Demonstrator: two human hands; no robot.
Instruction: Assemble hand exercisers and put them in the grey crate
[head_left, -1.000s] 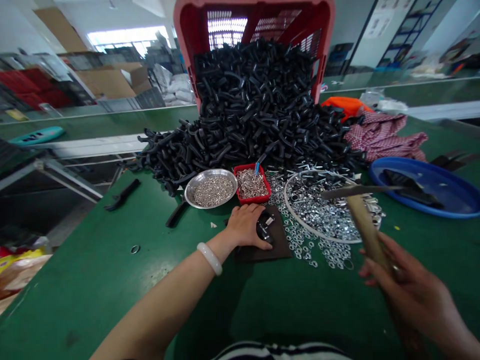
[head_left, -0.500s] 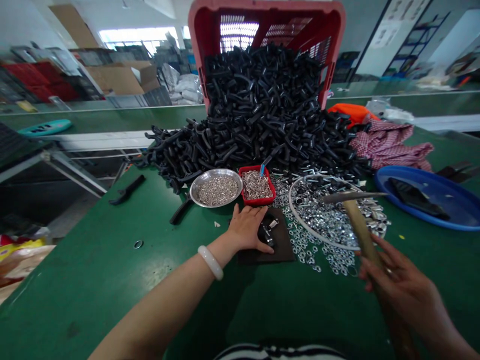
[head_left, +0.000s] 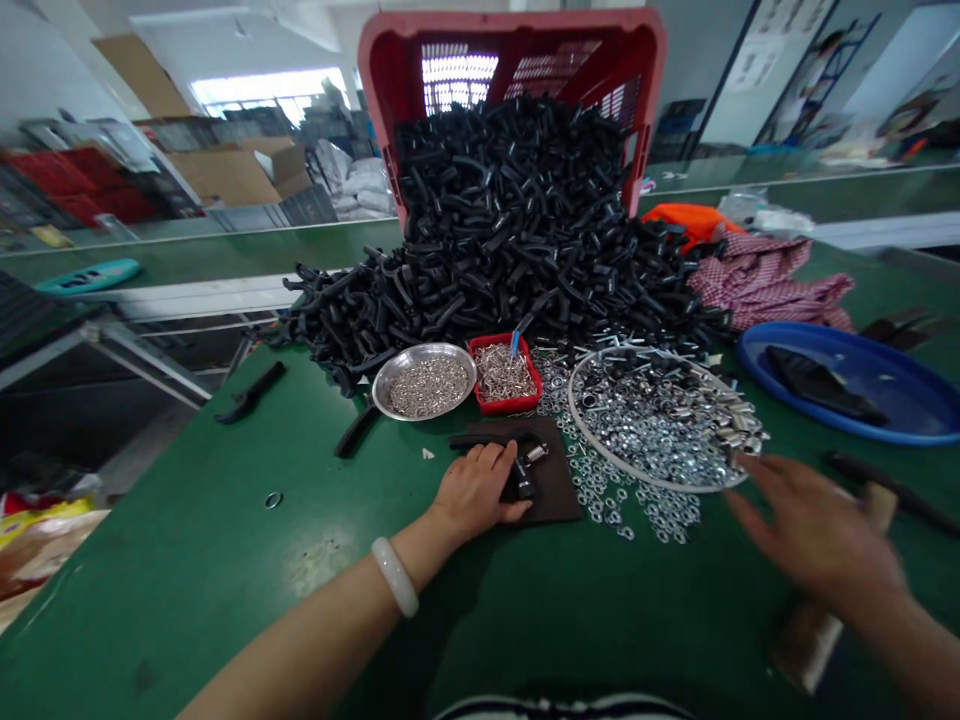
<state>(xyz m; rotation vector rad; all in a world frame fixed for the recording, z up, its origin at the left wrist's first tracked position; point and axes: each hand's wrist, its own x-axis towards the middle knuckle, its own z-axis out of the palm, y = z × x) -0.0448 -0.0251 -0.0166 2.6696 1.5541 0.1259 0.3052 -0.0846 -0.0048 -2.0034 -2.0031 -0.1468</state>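
My left hand (head_left: 474,490), with a white bangle on its wrist, holds a black curved handle (head_left: 523,482) down on a dark square pad (head_left: 559,490). A small coil spring (head_left: 536,454) shows at the handle's right side, and part of the handle is under my fingers. My right hand (head_left: 825,535) is smeared by motion, its fingers apart and holding nothing. Beneath it a hammer lies on the table, its wooden handle (head_left: 810,640) partly covered by the hand. The dark hammer head (head_left: 896,495) lies to the right.
A red crate (head_left: 517,20) spills a heap of black handles (head_left: 495,240). In front stand a metal bowl of small parts (head_left: 390,408), a red tray of pins (head_left: 504,405) and a round tray (head_left: 600,450) among loose nuts. A phone (head_left: 825,388) lies on a blue plate (head_left: 915,425).
My right hand has let go of the hammer, which now lies on the table at the right. My left hand has drawn back slightly, showing more of the black handle.
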